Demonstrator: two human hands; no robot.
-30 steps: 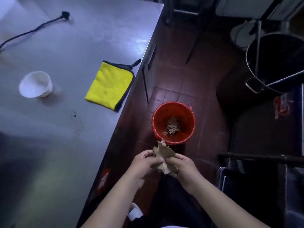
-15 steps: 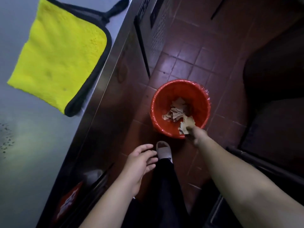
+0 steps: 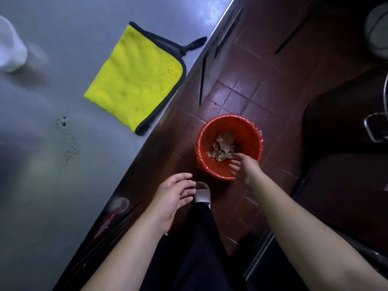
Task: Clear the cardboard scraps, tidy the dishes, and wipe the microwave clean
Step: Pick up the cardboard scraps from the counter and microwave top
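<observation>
Left half of the view: steel counter (image 3: 52,196), front edge running diagonally from upper right to lower left; right of that edge: dark red tiled floor (image 3: 252,91); flat on the counter, just inside the edge: yellow cloth (image 3: 134,80) with dark binding and a dark hanging loop at the far corner; low in the view, between the two forearms: dark trouser leg (image 3: 195,248); on the floor, near the counter front: red bin (image 3: 245,133), upright, round, lined with clear film crinkled over the rim; left hand (image 3: 170,198) held in the air between counter front and bin, fingers spread and relaxed, grasping nothing, apart from the bin; right hand (image 3: 246,170) over the near rim of the bin, fingers released and loosely extended inward, grasping nothing; at the upper left margin, on the counter: white cup (image 3: 10,49), blurred, well apart from the cloth; inside the bin, at the bottom: cardboard scraps (image 3: 223,147), a loose heap of brown pieces just beyond the right fingertips, contact with the heap not determinable; on the floor, just beside the bin and partly behind the left fingers: white slipper (image 3: 202,195); near the middle of the counter: scatter of dark specks (image 3: 65,133).
</observation>
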